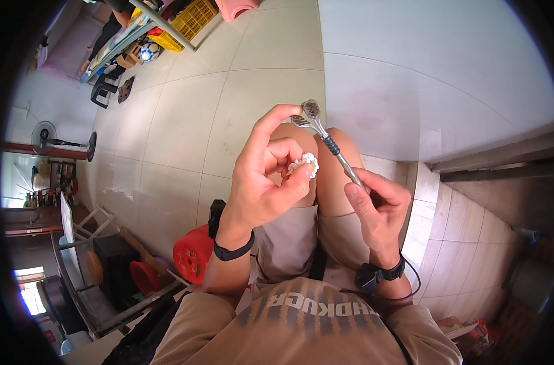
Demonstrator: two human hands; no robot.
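Observation:
My right hand (380, 210) grips the lower end of a metal tool (344, 163), held slanting up to the left over my knees. The tool has a slim silver shaft, a dark ringed collar and a forked head with two rounded, ridged ends. My left hand (262, 173) pinches a small white bumpy clump (304, 165) between thumb and curled fingers; whether it is crumpled tissue or something else cannot be made out. The raised left index fingertip touches the tool's head. Part of the clump is hidden by my thumb.
A red round container (192, 254) stands left of my lap. Farther left are a metal-framed rack (76, 286), a folding stand and a fan (46, 137). At the back left are a ball (149, 52), yellow crates (195, 21) and a person's arm. A pale wall (447, 79) rises at right.

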